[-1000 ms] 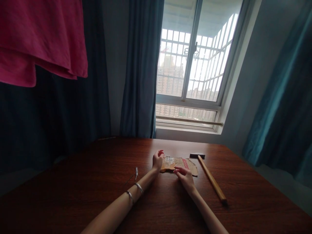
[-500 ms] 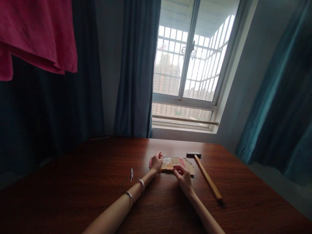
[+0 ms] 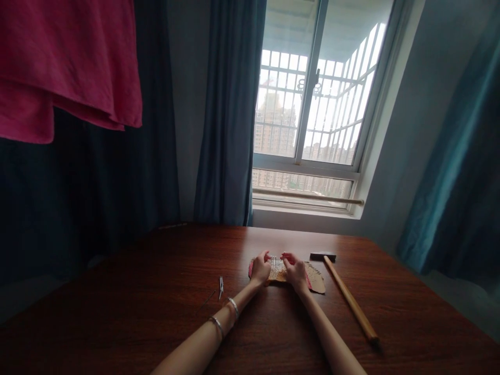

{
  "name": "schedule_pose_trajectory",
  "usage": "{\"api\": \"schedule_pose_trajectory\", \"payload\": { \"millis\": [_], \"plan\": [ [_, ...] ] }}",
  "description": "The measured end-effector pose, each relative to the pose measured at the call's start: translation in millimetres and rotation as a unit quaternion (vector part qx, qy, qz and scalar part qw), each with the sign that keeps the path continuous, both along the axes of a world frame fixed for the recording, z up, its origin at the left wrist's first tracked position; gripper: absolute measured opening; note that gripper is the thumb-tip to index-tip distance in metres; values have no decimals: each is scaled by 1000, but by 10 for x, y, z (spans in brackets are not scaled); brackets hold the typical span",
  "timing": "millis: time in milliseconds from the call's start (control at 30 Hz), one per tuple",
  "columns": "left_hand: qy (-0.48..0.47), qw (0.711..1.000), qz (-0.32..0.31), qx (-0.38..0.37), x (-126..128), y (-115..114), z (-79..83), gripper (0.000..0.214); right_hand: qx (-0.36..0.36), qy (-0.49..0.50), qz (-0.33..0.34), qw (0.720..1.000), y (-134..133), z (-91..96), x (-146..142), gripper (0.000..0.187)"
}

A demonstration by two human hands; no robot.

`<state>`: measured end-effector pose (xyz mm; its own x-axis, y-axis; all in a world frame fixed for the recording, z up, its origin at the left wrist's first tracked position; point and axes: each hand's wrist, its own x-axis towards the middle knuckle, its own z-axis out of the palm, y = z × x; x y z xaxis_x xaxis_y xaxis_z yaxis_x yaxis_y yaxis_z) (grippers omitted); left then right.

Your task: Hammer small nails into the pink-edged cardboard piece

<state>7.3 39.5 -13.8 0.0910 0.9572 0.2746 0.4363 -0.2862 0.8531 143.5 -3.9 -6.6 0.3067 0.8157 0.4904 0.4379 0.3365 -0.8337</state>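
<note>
- A dim room fills the frame: a barred window [image 3: 308,109] at upper centre and right, a blue curtain [image 3: 230,114] beside it, and another blue curtain [image 3: 449,156] at the right edge.
- Below spreads a reddish-brown wooden worktop [image 3: 117,312], across the lower half.
- A pink cloth [image 3: 74,67] hangs at upper left.
- The hammer [image 3: 350,299] lies right of centre, head away from the person, clear of the hands and untouched.
- The patterned board [image 3: 278,276] lies flat just below the centre of the frame, both hands over it.
- The right hand [image 3: 297,273] has changed most: half a second ago it was at the board's near edge; now its bent fingertips are beside the upright nails. It looks pinched, but whether on anything is too small to tell.
- The left hand [image 3: 261,268] stays on the nails' left, fingers curled; whether it grips anything cannot be told. The close work now seems to centre between both hands.
- Loose nails [image 3: 221,287] lie left of the board, apart from it.
- Slim upright nails [image 3: 274,261] stand in the board, between the hands.
</note>
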Motion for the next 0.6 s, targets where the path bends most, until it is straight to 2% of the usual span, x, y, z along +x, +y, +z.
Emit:
{"api": "schedule_pose_trajectory", "payload": {
  "millis": [133,600],
  "plan": [
    [0,1000,7,-4,1,-41,34,46,-3,-14,8,1000,-12,-60,-14,23],
    [16,1000,12,-9,-6,-107,92,47,-13,-57,19,998,-50,6,-34,24]
  ]
}}
